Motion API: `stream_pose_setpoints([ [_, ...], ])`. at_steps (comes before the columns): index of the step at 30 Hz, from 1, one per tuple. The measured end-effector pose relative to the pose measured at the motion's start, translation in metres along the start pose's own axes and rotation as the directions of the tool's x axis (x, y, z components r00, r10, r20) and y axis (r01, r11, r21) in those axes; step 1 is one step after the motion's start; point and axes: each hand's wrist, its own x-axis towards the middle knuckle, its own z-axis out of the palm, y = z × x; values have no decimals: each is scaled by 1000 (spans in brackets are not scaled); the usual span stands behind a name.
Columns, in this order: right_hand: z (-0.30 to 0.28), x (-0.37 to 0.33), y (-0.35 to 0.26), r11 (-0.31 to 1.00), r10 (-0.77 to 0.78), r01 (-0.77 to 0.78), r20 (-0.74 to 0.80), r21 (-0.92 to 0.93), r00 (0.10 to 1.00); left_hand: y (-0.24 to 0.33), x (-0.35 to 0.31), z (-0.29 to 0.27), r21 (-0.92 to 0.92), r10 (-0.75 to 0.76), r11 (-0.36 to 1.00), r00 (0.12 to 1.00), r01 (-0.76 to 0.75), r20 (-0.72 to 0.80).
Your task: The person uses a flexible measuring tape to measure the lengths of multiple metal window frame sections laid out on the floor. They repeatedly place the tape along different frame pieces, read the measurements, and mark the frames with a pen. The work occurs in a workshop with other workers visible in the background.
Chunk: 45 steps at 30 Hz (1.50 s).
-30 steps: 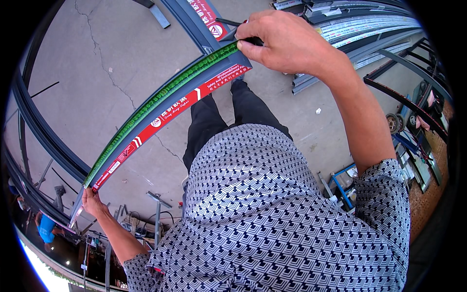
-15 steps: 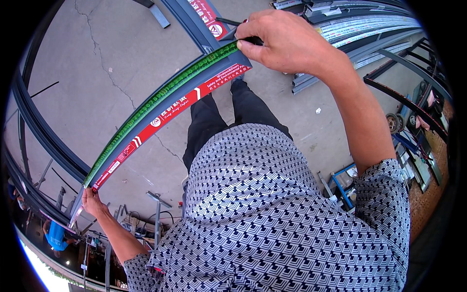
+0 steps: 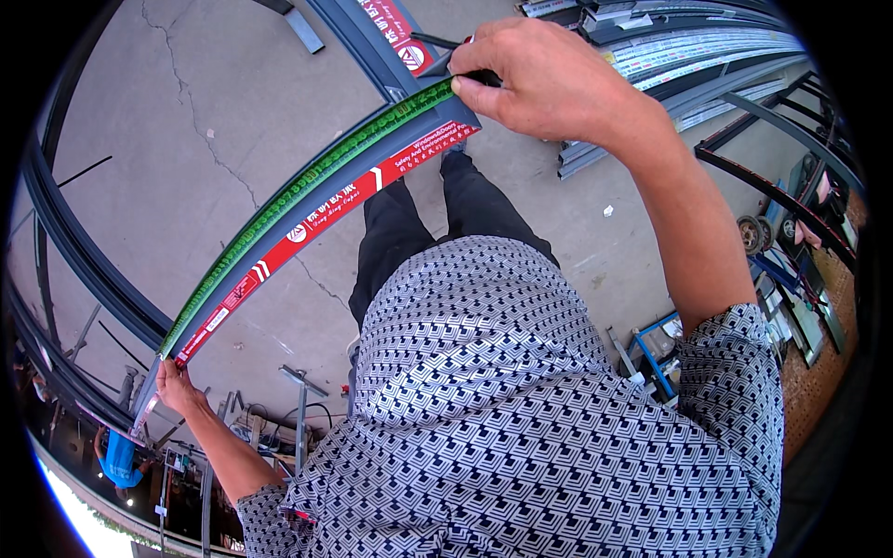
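Note:
A green tape measure blade (image 3: pixel 321 168) is stretched along a dark grey frame profile (image 3: pixel 372 158) that carries a red printed film strip (image 3: pixel 279 249). My right hand (image 3: pixel 558 88) is at the far right end of the profile, closed with thumb and fingers around the tape measure. The dark body of the tape is mostly hidden by this hand. At the near left end, my left hand (image 3: pixel 179 389) has its fingers closed on the blade's other end, against the profile. The blade looks nearly parallel to the profile's edge.
More dark profiles (image 3: pixel 93 260) run along the left. A stack of profiles (image 3: pixel 688 60) lies at the far right. Below it stand a black frame (image 3: pixel 758 186) and a blue-framed cart (image 3: pixel 656 353). A person in a blue shirt (image 3: pixel 121 460) is at the lower left.
My hands, the tape and the profile stay almost still. In the lower left background, the person in blue has shifted slightly right and down.

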Motion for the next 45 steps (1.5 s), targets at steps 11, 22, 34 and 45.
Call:
stream_pose_setpoints([
  [11,-2,0,-1,1000,3,-3,-5,16,1000,2,0,-1,16,-2,1000,1000,2,-3],
  [22,-27,11,-3,994,2,-26,216,108,976,1,-2,-2,24,4,1000,1000,-4,-15],
  [34,-25,9,0,975,-96,71,110,211,989,2,-2,-1,47,-6,999,1000,8,-29],
  [45,-22,7,3,974,-71,49,93,222,993,-9,18,-19,25,-10,1000,999,9,38],
])
